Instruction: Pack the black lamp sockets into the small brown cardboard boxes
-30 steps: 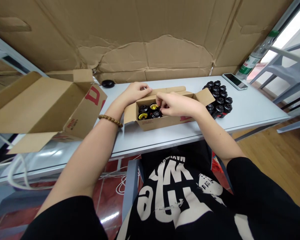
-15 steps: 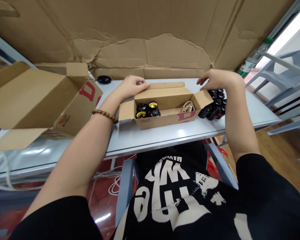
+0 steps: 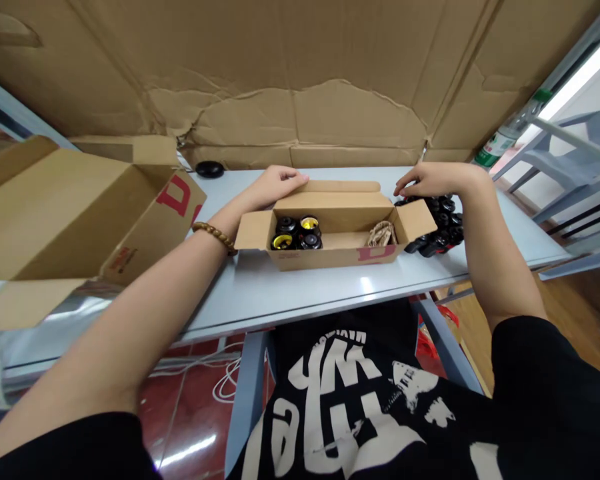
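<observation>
Centrally, small carton point(image 3: 337, 259) set open on the tabletop point(image 3: 280, 297), four black parts point(image 3: 297, 233) packed at its left end, back flap point(image 3: 337, 187) touched by left hand point(image 3: 279, 185), grip unclear, right hand point(image 3: 425, 179) held, fingers parted, beside black cluster point(image 3: 445, 227).

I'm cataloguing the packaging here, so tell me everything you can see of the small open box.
The small box is brown, apparently cardboard, with red print on its near side. It sits upright on the table, flaps spread. Black-and-yellow parts fill its left end; crumpled brown paper lies right. The left hand touches its far flap.
</observation>
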Demonstrator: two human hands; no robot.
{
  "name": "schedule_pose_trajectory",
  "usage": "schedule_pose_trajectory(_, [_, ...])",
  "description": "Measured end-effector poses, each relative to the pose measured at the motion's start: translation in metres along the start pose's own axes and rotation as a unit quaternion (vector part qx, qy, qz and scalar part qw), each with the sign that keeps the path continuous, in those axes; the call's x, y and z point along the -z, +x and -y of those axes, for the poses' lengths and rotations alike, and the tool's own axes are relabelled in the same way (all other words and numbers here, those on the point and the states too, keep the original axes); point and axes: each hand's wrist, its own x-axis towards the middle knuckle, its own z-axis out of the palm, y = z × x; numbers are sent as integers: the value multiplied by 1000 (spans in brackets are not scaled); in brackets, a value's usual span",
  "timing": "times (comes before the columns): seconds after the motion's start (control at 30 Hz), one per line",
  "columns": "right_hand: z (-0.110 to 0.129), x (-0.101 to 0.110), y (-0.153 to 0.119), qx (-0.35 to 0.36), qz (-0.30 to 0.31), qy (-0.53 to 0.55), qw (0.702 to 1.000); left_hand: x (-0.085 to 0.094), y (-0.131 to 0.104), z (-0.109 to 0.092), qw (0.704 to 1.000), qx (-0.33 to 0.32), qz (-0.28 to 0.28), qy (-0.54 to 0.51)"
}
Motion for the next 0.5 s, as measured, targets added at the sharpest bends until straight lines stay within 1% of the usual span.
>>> schedule_pose_trajectory(0.03, [1,3,-1,-13,10,-8,1000,-1,1,0,1000,4,10,-17])
schedule_pose_trajectory(0.07, [2,6,-2,-31,3,-22,999,-2,2,-1,999,8,18,-43])
schedule_pose_trajectory(0.13, [-1,10,-3,-66,-37,-58,995,-4,1,0,993,33,30,-112])
schedule_pose_trajectory(0.2, [-8,12,-3,-93,-45,-81,991,-7,-2,2,984,68,-1,-165])
schedule_pose_trajectory(0.27, [-18,10,-1,-119,-24,-88,989,-11,-7,5,979,81,-23,-187])
schedule_pose_trajectory(0.33, [-31,5,3,-120,5,-85,989,-13,-12,8,975,86,-26,-204])
schedule_pose_trajectory(0.4, [-44,-2,6,-98,18,-73,992,-14,-17,9,973,93,-29,-207])
schedule_pose_trajectory(0.47, [-55,-10,8,-66,10,-57,996,-14,-21,9,972,108,-21,-208])
schedule_pose_trajectory(0.5, [-60,-14,8,-62,0,-52,997,-13,-22,8,970,116,-18,-211])
